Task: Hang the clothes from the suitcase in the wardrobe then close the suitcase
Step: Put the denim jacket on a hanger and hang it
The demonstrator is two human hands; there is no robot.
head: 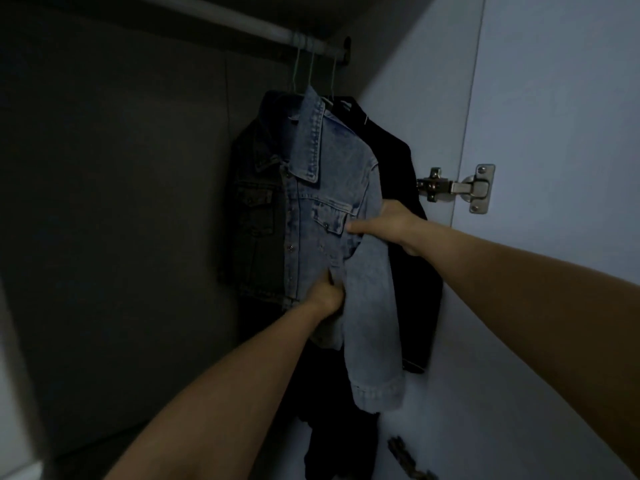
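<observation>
A light blue denim jacket point(332, 188) hangs on a hanger from the wardrobe rail point(242, 24). My left hand point(323, 294) grips its front fabric near the lower edge. My right hand point(388, 226) holds the jacket's right side at the chest pocket, thumb across the front, fingers behind the sleeve point(374, 341). A dark denim jacket point(258, 216) hangs to its left and a black garment point(398, 161) hangs behind it on the right. The suitcase is out of view.
The wardrobe interior is dim, with a dark back wall point(121, 202) on the left. The open white door point(554, 116) stands at the right with a metal hinge point(457, 187). Dark clothing point(332, 445) hangs down below the jackets.
</observation>
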